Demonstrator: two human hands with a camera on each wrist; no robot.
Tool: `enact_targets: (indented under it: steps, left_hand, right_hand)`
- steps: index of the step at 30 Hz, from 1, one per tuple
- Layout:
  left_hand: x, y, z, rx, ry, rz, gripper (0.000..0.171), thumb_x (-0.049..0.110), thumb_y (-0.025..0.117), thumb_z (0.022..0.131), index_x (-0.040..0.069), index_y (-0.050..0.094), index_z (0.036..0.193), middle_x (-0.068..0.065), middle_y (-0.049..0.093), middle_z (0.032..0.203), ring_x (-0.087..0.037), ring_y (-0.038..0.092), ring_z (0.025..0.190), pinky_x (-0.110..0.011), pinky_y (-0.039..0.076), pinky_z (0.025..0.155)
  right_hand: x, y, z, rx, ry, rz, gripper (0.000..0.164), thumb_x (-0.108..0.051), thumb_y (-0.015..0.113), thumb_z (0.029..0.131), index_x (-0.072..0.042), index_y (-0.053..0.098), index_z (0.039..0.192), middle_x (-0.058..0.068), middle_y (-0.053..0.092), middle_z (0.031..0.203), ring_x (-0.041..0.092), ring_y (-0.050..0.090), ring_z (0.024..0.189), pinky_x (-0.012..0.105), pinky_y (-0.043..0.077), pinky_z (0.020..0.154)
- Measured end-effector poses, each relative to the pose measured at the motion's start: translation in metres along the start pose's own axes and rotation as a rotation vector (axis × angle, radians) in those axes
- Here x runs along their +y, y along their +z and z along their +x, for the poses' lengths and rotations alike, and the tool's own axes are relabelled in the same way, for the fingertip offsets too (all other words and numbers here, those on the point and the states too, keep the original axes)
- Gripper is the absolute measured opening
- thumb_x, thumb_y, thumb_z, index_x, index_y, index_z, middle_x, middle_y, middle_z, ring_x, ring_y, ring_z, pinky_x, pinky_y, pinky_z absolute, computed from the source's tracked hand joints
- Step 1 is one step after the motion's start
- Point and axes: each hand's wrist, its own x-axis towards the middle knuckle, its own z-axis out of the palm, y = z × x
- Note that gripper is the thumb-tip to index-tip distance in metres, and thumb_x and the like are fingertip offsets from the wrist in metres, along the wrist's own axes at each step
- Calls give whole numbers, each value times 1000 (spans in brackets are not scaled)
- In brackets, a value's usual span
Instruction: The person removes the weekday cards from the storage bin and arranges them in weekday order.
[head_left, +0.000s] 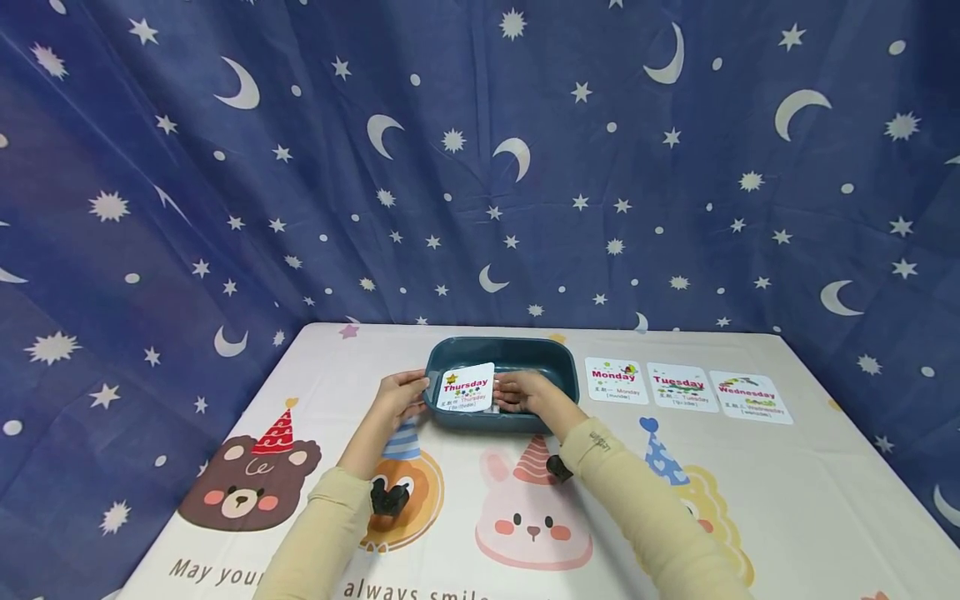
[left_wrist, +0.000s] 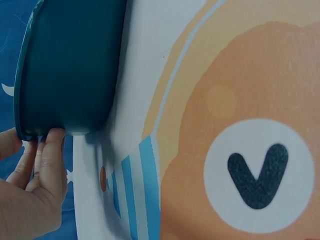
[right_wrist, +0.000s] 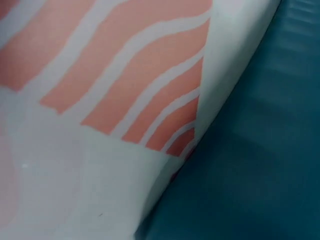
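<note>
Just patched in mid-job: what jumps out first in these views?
The white Thursday card stands out, propped in the dark teal tray at table centre, with the left hand on the tray's left rim and the right hand inside it beside the card. To the tray's right, Monday, Tuesday and Wednesday cards lie in a row on the cartoon-animal tablecloth.

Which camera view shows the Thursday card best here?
The head view: the Thursday card is readable at the left of the teal tray, between both hands. The left wrist view shows only the tray's outer wall; the right wrist view shows tray and tablecloth, no card.
</note>
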Motion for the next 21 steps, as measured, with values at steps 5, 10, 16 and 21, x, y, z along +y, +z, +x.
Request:
enact_targets:
  steps: [5,10,16,21]
  left_hand:
    - [0,0,-1,6,-6,9,38,8,54,94,-2,51,131,-22,53,126,-20,61,92,-21,55,67]
    - [0,1,-2,1,0,12,39,8,54,94,-3,50,131,-22,53,126,-19,61,90,-22,55,68]
    - [0,4,0,-3,2,3,39,9,54,95,-2,50,132,-23,52,127,-18,61,89,-22,55,69]
    - [0,2,1,-3,9,7,39,9,53,95,-2,49,132,-23,52,127,-18,62,88,-25,56,72]
  right_hand:
    - [-5,13,-21,27,-93,-146,28,-5,62,89,8,59,114,2,60,62,6,55,48,17,50,50]
    - [-4,16,-18,78,-136,-152,19,4,63,84,9,58,102,2,55,55,5,51,42,15,46,44]
    - [-3,15,-16,186,-174,-203,16,6,59,84,7,59,100,1,51,55,5,46,43,13,42,42]
    - [-3,13,-17,226,-194,-253,19,5,61,83,6,59,101,2,51,57,6,45,42,14,42,40]
